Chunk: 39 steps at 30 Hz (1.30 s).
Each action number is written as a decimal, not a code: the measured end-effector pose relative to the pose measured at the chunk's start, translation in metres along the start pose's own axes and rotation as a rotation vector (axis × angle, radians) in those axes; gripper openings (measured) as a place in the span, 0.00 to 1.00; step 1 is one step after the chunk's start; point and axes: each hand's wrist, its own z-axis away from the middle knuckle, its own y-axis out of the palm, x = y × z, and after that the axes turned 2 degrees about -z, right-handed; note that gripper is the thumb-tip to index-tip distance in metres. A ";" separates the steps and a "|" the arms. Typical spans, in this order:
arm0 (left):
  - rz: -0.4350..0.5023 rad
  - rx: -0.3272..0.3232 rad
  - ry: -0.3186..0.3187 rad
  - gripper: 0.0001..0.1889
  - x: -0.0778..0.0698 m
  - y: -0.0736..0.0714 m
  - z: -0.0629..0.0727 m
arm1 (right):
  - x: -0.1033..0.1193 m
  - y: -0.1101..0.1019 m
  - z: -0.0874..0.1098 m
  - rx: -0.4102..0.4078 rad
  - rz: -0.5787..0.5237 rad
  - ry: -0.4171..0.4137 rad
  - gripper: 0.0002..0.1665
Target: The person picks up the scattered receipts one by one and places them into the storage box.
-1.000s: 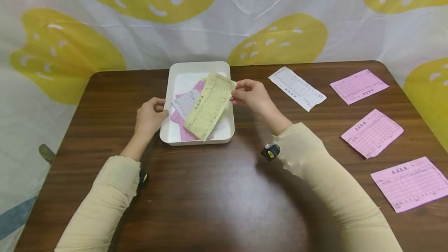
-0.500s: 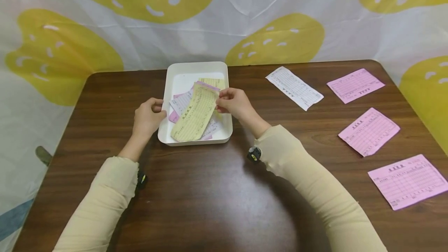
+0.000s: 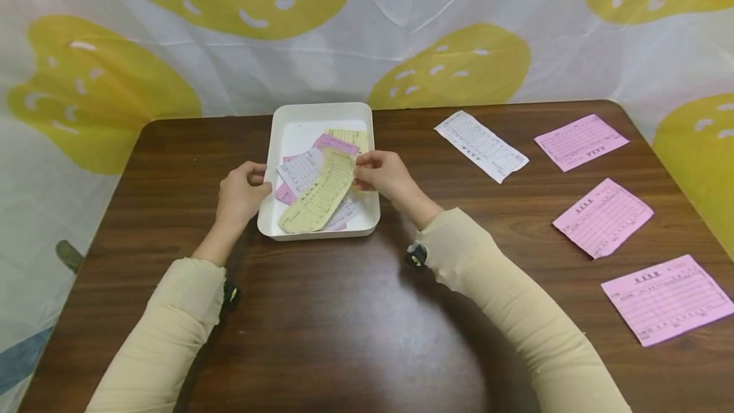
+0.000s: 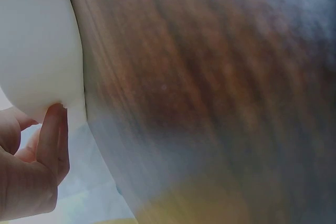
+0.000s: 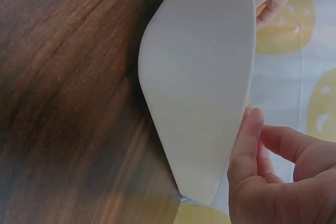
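Note:
A shallow white plastic tray stands at the back middle of the table, holding several overlapping printed paper slips. My left hand grips the tray's left rim between thumb and curled fingers; the left wrist view shows the fingers at its wall. My right hand pinches the upper right edge of a yellow paper slip. That slip bends down over the others, its lower end by the tray's front. Beneath it are a white slip, pink slips and another yellow slip, each partly hidden.
On the table to the right lie a white slip and pink slips: one at the back, one midway, one near the right edge. A patterned cloth hangs behind the table.
My right hand has moved left and slightly down with the yellow slip, which has lowered onto the tray's other slips and bent. My left hand stays at the tray's rim.

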 end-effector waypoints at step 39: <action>-0.002 -0.019 0.010 0.20 0.003 0.002 0.001 | -0.037 -0.214 0.014 -0.450 0.070 -0.051 0.14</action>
